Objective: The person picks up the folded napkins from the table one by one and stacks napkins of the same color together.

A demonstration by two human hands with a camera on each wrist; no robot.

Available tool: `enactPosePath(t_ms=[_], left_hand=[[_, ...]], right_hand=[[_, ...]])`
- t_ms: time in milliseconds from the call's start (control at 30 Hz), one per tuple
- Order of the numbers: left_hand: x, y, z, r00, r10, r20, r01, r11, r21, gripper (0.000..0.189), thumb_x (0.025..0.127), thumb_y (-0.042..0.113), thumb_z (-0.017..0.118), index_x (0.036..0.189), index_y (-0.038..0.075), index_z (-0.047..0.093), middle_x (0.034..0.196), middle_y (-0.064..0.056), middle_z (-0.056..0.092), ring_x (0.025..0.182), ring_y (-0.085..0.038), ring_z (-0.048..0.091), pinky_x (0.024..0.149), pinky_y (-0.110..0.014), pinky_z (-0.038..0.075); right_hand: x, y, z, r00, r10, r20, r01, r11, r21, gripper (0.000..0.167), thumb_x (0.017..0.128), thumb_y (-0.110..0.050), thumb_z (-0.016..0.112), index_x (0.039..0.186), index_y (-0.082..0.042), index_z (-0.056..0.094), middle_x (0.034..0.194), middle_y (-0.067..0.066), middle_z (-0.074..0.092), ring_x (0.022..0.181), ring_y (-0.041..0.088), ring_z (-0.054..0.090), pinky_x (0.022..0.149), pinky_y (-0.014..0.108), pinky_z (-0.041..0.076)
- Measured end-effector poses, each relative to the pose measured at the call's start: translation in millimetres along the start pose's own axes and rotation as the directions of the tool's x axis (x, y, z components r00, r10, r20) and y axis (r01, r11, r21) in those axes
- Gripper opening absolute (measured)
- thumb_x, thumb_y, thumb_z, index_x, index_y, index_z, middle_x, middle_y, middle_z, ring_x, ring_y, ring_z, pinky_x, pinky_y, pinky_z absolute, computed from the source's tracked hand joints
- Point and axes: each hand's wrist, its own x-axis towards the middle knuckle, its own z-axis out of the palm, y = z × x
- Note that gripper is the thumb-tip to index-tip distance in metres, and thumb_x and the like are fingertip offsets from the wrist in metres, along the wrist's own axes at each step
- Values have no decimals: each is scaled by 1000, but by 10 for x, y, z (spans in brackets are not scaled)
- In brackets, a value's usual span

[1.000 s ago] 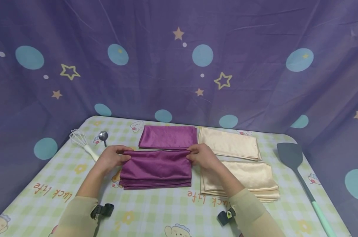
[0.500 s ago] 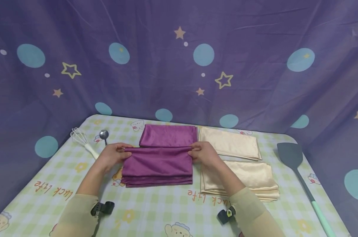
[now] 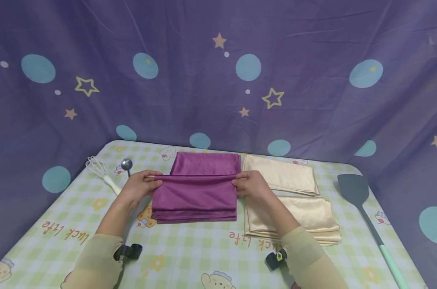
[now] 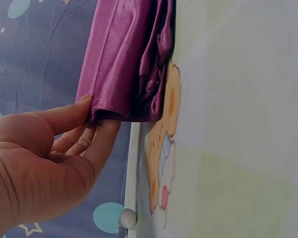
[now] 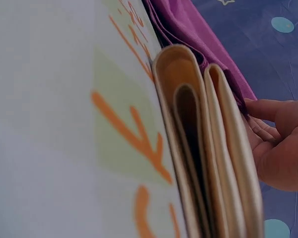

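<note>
I have the thick folded purple satin cloth over the green-checked bench, left hand and right hand each pinching a far corner in a thumb-and-finger grip. It overlaps the flat purple satin bundle behind in view; I can't tell whether they touch. If a pinch catches only top folds, the looser lower layers could sag apart, and a low right forearm could nudge the folded cream satin stack.

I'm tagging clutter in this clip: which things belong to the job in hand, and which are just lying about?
Part of the job:
held purple cloth, pinched by the left hand and right hand
far purple cloth, probably
near cream cloth, far cream cloth, also folded, probably

Seemingly just lying about:
whisk
spoon
spatula
</note>
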Motion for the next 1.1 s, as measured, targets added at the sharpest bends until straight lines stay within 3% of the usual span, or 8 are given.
enactPosePath(t_ms=[200, 400, 700, 1100], left_hand=[[66, 13, 20, 999, 21, -37, -21, 1000, 4, 46, 99, 8, 66, 140, -9, 52, 111, -15, 70, 82, -10, 69, 75, -26, 59], [145, -2, 51, 997, 26, -67, -28, 999, -27, 47, 98, 8, 67, 140, -7, 52, 105, -10, 71, 81, -9, 69, 74, -26, 59], [210, 39, 107, 998, 9, -70, -12, 999, -52, 49, 96, 7, 70, 141, -6, 53, 107, -12, 72, 80, -9, 70, 75, -25, 59], [386, 99, 137, 994, -5, -106, -2, 998, -59, 48, 96, 5, 70, 141, -3, 56, 104, -11, 70, 78, -8, 69, 74, -25, 59]], right_hand=[[27, -40, -39, 1000, -1, -25, 2, 1000, 19, 27, 92, 1, 69, 113, 16, 64, 90, 21, 73, 68, 21, 72, 68, 38, 62], [76, -54, -80, 999, 3, -32, -1, 999, 53, 27, 92, 0, 70, 114, 16, 65, 90, 18, 73, 73, 20, 71, 71, 38, 62], [121, -64, -132, 998, 46, -31, -42, 992, 120, 31, 93, 3, 69, 119, 17, 60, 88, 17, 72, 73, 21, 71, 73, 38, 62], [231, -107, -200, 999, 37, -18, -36, 998, 52, 29, 94, 1, 68, 118, 16, 61, 93, 19, 72, 76, 21, 71, 75, 38, 62]])
